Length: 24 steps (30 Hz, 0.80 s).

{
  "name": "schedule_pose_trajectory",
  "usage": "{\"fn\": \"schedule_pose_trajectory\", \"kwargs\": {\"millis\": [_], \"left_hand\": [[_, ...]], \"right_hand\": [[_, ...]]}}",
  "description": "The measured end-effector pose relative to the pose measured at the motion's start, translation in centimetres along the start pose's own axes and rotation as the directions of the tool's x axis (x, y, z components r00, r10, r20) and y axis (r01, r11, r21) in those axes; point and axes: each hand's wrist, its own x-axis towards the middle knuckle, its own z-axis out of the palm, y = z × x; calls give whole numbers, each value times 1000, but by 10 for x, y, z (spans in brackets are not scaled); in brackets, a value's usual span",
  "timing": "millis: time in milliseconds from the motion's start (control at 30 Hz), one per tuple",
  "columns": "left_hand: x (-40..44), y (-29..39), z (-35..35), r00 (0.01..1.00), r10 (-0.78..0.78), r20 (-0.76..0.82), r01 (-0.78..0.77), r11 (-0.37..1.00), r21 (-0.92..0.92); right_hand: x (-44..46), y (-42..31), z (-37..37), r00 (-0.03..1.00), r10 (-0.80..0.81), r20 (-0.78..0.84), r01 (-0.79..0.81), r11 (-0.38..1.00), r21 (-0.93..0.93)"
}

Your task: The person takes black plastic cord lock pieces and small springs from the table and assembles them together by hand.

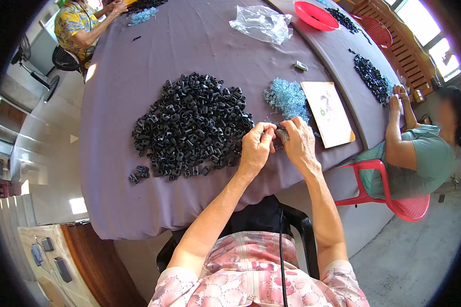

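Note:
My left hand [258, 146] and my right hand [298, 140] meet above the near part of the purple cloth, fingertips pinched close together. Between them is something small and dark, too small to make out. To the left of my left hand lies a large heap of small black plastic parts [192, 123], with a few loose ones [138, 175] at its lower left. Just beyond my fingers is a pile of small clear-blue pieces [287, 98]. A booklet [329, 115] lies right of that pile, beyond my right hand.
The cloth-covered table [123, 107] bears a clear plastic bag [263, 24], a red tray [316, 15] and a small tube [300, 66]. One person sits at the right on a red chair [376, 181], near another black pile [370, 77]. Another person [76, 25] works at the far left.

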Motion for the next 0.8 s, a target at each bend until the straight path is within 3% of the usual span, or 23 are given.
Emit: {"fn": "schedule_pose_trajectory", "kwargs": {"millis": [100, 200, 300, 500, 667, 800], "left_hand": [[2, -5, -1, 1000, 3, 8, -3, 1000, -8], [2, -6, 0, 1000, 10, 17, -10, 1000, -5], [2, -6, -1, 1000, 22, 22, -22, 1000, 9], [-1, 2, 0, 999, 18, 42, -21, 998, 67], [0, -3, 1, 978, 196, 73, -207, 958, 197], [1, -8, 1, 987, 147, 70, -157, 969, 189]], "right_hand": [[0, 1, 0, 996, -91, -10, 90, 994, -65], [-3, 5, 2, 998, 4, -61, 4, 990, 141], [-4, 10, -6, 993, 112, -37, -85, 898, 432], [-9, 16, -15, 987, 133, 86, -157, 745, 649], [-8, 6, -16, 981, 77, 178, -187, 617, 764], [-8, 4, -11, 967, 118, 226, -251, 595, 763]]}}
